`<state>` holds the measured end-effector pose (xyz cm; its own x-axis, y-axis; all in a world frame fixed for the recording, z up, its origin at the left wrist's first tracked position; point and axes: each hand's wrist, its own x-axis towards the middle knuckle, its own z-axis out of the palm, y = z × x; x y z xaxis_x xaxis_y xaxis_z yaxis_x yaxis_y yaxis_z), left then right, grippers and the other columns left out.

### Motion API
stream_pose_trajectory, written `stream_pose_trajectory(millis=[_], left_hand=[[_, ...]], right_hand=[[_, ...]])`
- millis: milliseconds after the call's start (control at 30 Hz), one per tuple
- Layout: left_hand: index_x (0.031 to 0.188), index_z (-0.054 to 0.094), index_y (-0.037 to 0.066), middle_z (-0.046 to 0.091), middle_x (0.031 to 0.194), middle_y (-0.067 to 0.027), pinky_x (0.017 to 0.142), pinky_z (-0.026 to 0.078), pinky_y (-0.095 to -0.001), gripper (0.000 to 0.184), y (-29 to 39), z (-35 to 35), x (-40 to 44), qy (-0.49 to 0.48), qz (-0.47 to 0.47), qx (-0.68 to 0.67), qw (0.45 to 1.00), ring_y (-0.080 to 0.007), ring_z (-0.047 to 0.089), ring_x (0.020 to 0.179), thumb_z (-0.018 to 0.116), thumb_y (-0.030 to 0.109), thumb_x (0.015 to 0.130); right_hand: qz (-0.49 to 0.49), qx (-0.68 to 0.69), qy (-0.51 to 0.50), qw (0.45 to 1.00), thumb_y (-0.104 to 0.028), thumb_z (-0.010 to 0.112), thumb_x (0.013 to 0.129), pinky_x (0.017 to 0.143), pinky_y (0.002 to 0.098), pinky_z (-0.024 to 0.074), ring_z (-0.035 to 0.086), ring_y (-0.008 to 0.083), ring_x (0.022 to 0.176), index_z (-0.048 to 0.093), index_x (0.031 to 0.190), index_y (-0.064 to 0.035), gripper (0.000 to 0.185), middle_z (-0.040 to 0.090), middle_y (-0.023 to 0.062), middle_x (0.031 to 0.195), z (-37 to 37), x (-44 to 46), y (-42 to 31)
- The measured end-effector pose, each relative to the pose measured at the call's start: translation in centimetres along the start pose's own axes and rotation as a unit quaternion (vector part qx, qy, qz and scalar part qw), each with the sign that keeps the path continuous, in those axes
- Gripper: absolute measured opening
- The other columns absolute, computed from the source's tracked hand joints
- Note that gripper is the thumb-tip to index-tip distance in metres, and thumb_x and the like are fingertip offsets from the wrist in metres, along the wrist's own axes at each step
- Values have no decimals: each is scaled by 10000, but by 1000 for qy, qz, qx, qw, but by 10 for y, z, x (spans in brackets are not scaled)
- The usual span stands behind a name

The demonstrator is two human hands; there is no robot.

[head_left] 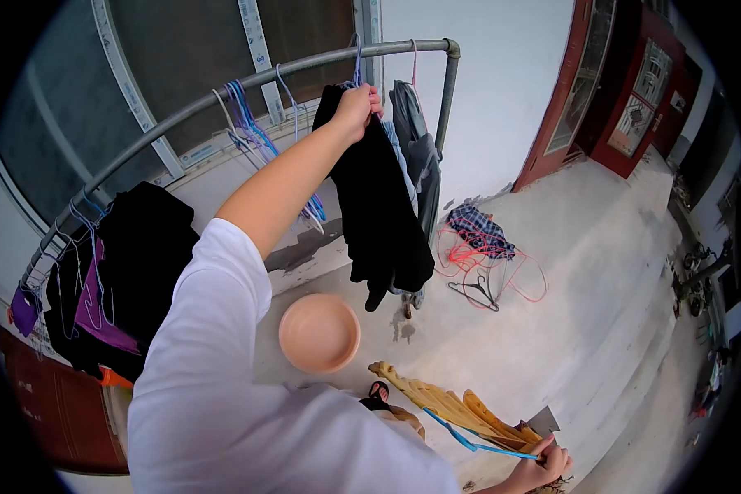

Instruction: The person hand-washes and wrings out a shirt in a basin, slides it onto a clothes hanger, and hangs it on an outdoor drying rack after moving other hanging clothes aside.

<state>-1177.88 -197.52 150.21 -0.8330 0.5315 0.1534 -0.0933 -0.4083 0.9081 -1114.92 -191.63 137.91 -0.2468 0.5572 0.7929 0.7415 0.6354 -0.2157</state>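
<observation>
My left hand (358,113) is raised to the metal rail, its fingers closed on the top of a black garment (379,206). The garment hangs down in long dark folds; its exact kind cannot be made out. At the lower right my right hand (542,466) is closed around the end of a blue clothes hanger (461,440). A mustard-yellow garment (445,405) lies along that hanger, with a grey piece beside it near my fingers. Grey clothes (420,156) hang just right of the black garment.
The curved metal rail (305,62) carries several bare hangers (247,123) and dark clothes (148,247) at left. A peach basin (319,333) stands on the concrete. Right of it lie a checked cloth (479,230), red hangers (469,259) and a black hanger (477,292).
</observation>
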Motion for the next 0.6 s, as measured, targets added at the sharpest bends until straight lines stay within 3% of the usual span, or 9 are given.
stream_pose_trajectory(millis=[133, 233, 367, 600], left_hand=[[885, 437, 42, 393, 641, 45, 642, 527, -327, 122, 38, 51, -52, -60, 49, -7, 997, -59, 392, 513, 373, 139, 921], [892, 432, 50, 389, 648, 39, 594, 497, -312, 145, 50, 66, -103, -120, 30, 6, 992, -68, 402, 533, 386, 181, 933], [907, 450, 68, 357, 647, 44, 535, 462, -273, 190, 62, 68, -183, -143, -43, 18, 989, -63, 381, 522, 406, 246, 956], [888, 449, 60, 329, 619, 47, 443, 419, -255, 267, 71, 22, -274, -210, -188, 59, 958, -55, 357, 485, 371, 299, 977]], right_hand=[[-10, 11, -15, 1000, -29, 666, 739, 431, 354, 291, 345, 206, 413, 417, 467, -94, 374, 375, 54, 436, -6, 4, 4], [0, 42, 0, 999, -9, 663, 735, 430, 353, 290, 343, 205, 417, 426, 470, -86, 364, 374, 55, 444, -4, 7, -1], [24, 77, -16, 997, -19, 668, 753, 433, 341, 293, 342, 189, 425, 417, 470, -81, 384, 375, 44, 452, -4, 11, -8], [17, 164, 43, 985, -75, 642, 811, 423, 323, 290, 311, 186, 406, 362, 458, -100, 451, 327, 46, 423, -2, 17, -24]])
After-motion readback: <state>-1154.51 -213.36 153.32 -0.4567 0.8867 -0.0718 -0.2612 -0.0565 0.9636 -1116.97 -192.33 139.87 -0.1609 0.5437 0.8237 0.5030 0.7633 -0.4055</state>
